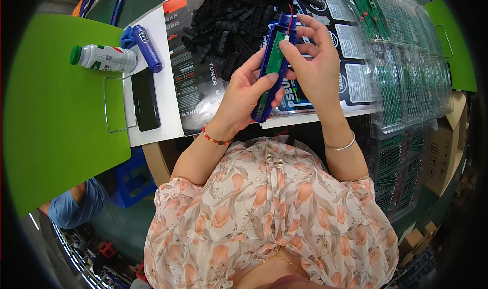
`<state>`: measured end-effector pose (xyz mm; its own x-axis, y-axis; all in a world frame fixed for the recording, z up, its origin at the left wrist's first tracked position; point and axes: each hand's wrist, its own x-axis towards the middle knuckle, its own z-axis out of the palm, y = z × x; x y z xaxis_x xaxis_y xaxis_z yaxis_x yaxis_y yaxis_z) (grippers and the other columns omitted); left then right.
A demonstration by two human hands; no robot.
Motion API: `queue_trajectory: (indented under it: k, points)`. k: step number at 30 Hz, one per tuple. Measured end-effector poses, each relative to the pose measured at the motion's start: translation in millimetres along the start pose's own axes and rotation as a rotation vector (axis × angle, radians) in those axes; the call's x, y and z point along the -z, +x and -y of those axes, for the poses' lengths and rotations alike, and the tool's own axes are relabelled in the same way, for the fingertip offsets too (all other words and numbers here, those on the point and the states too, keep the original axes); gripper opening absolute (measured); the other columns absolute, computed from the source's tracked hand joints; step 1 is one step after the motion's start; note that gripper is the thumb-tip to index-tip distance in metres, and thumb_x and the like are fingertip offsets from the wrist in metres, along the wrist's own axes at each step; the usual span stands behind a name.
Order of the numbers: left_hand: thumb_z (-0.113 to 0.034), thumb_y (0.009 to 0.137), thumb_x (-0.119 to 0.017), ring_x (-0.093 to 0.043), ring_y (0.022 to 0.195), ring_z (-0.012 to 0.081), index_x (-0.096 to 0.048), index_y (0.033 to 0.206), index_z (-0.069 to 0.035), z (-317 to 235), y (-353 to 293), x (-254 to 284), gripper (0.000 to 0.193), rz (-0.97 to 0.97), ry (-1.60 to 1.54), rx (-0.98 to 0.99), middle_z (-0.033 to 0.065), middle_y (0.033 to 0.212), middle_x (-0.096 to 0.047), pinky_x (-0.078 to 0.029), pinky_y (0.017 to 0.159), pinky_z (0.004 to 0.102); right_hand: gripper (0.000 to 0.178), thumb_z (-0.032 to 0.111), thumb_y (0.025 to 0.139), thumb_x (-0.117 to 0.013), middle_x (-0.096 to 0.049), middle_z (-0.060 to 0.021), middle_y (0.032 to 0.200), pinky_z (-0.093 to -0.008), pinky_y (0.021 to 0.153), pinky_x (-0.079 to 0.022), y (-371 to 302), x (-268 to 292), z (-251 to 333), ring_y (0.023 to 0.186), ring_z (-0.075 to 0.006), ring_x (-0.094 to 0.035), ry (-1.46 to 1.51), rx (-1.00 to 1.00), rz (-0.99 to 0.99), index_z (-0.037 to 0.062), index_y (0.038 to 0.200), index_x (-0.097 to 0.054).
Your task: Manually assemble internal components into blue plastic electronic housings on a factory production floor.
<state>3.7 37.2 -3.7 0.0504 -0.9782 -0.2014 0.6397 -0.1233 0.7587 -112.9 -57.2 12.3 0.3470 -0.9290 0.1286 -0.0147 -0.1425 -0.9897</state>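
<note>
A long blue plastic housing (259, 115) lies tilted across my left hand (239, 93), whose fingers wrap its lower half. Inside the housing sits a green circuit board (275, 60), with my left thumb resting on its lower part. My right hand (319, 60) is closed at the housing's upper right side, its thumb pressed on the board's upper end beside a small white connector (286, 37). From that connector a thin red wire (291, 15) runs upward. The right fingers curl past the housing's edge and are partly hidden.
Black plastic parts (223, 40) are heaped beyond my hands on a printed sheet (188, 88). Clear trays (412, 81) of circuit boards stack at right. At left are a phone (146, 102), a white bottle (109, 58), a blue cylindrical device (147, 50) and a green board (56, 116).
</note>
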Motion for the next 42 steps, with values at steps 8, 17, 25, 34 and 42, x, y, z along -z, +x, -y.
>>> queue_trajectory:
  k: [8,17,25,34,42]
  points:
    - [-0.004,0.097,-0.050,-0.058,0.071,0.0101,-0.026,0.151,-0.007,11,3,1,0.059,0.009,0.074,-0.117,0.0115,0.107,-0.064,-0.051,0.062,0.0245,0.023,0.006,0.078,-0.074,-0.059,-0.0069,0.094,-0.0242,0.051,-0.050,2,2,-3,0.066,-0.0119,-0.062,-0.241,0.272,-0.131,0.0016,0.099,-0.067]
    - [-0.017,0.102,-0.046,-0.058,0.072,0.0113,-0.027,0.151,-0.008,9,2,-3,0.053,0.025,-0.008,-0.108,0.0118,0.104,-0.063,-0.049,0.061,0.0246,0.010,0.005,0.081,-0.073,-0.065,-0.0060,0.081,-0.0258,0.054,-0.050,11,2,5,0.063,-0.0123,-0.064,-0.268,0.356,-0.188,0.0002,0.088,-0.069]
    - [-0.029,0.104,-0.043,-0.060,0.074,0.0173,-0.033,0.148,-0.007,17,3,9,0.051,0.036,-0.105,-0.108,0.0100,0.103,-0.060,-0.051,0.063,0.0284,0.015,0.002,0.084,-0.069,-0.070,-0.0079,0.086,-0.0212,0.061,-0.054,-3,13,24,0.071,-0.0110,-0.068,-0.076,0.108,0.047,-0.0018,0.099,-0.067]
    - [-0.031,0.102,-0.046,-0.061,0.079,0.0186,-0.033,0.147,-0.006,14,2,9,0.053,0.056,-0.175,-0.080,0.0097,0.107,-0.059,-0.053,0.067,0.0293,0.018,0.002,0.085,-0.067,-0.070,-0.0092,0.078,-0.0211,0.064,-0.053,2,20,37,0.070,-0.0101,-0.067,-0.038,-0.044,0.236,-0.0048,0.102,-0.064]
    - [-0.027,0.104,-0.042,-0.063,0.078,0.0158,-0.037,0.146,-0.006,10,4,9,0.047,0.086,-0.212,-0.064,0.0091,0.106,-0.063,-0.054,0.066,0.0272,0.022,0.004,0.086,-0.068,-0.070,-0.0105,0.079,-0.0199,0.062,-0.052,3,23,24,0.068,-0.0106,-0.067,0.041,-0.079,0.238,-0.0056,0.105,-0.063]
